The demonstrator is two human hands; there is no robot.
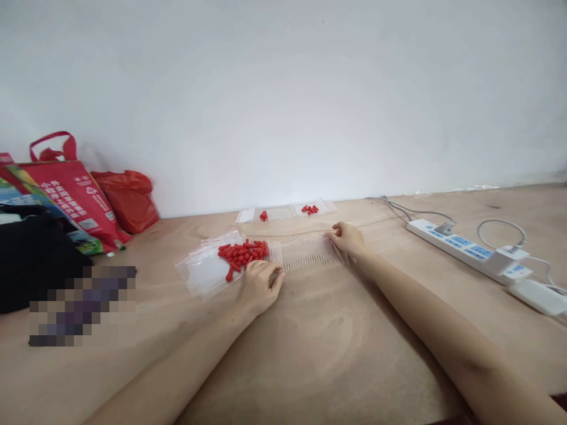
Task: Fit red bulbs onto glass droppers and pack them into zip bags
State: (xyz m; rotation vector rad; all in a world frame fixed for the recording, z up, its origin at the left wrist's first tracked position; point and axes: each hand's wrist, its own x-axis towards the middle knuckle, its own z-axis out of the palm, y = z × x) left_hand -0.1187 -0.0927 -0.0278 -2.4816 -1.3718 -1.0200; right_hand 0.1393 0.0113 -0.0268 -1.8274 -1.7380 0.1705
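Note:
A row of thin clear tubes [308,252], looking like glass droppers, lies side by side on the wooden table. My left hand [261,286] is at the row's lower left end, its thumb and index tips nearly meeting; anything between them is too small to make out. At the upper right end, my right hand [348,239] has its bent fingertips together against the tubes, covering part of them. Just beyond my left hand is a pile of red rubber bulbs [243,254], resting on clear zip bags [201,271].
Against the wall lies another clear bag [279,212] with tubes and two small groups of red bulbs [310,209]. A white power strip [465,248] with plugs and cables is on the right. Red bags [128,200] and a black cloth item [39,260] stand left, near a blurred-out object [84,307].

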